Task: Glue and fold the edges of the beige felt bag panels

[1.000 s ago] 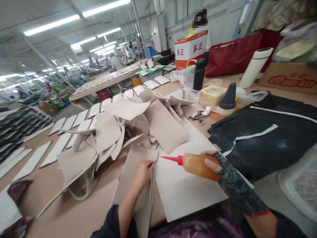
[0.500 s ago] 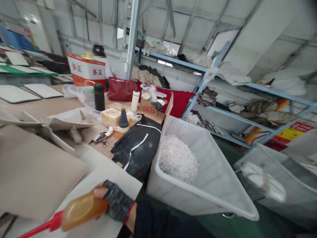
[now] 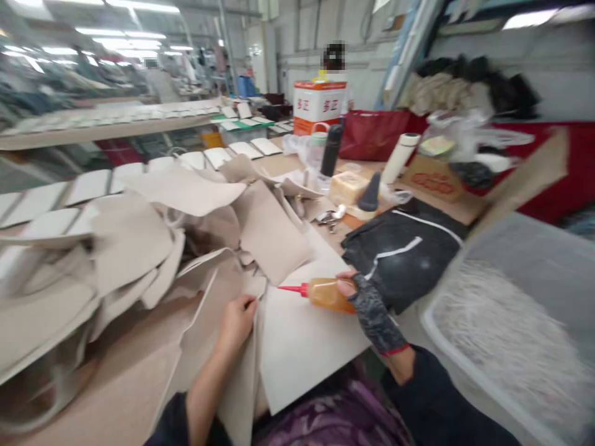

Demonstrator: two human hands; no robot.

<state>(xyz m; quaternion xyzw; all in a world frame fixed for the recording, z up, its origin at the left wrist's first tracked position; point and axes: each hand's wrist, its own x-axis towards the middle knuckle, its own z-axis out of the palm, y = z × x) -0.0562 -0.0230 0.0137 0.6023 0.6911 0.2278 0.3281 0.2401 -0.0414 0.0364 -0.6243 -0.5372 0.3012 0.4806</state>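
So my right hand [image 3: 367,303], in its dark fingerless glove, is wrapped around a squeeze bottle [image 3: 325,293] of amber glue. The fingers are closed snug on the bottle's back end, and it lies nearly flat with its red nozzle [image 3: 290,288] pointing left, hovering just over the pale board [image 3: 297,347] in front of me.

My left hand [image 3: 237,321] is bare and presses down on the edge of a beige leather panel [image 3: 204,334] right beside that board. The fingers are curled in, with the tips pinching or holding the panel's edge; can't quite tell which from this angle. The nozzle tip sits near those fingertips but not touching them.

Behind all that there's a big messy heap of beige cut pieces [image 3: 195,229] on the table [image 3: 139,396]. Off to the right lies a dark jacket with white stripes [image 3: 404,248], and past it a white plastic bin [image 3: 520,310] with shredded white stuff in it. Further back stand a black flask [image 3: 331,150], a white tumbler [image 3: 400,158] and a red-and-white can [image 3: 320,105].
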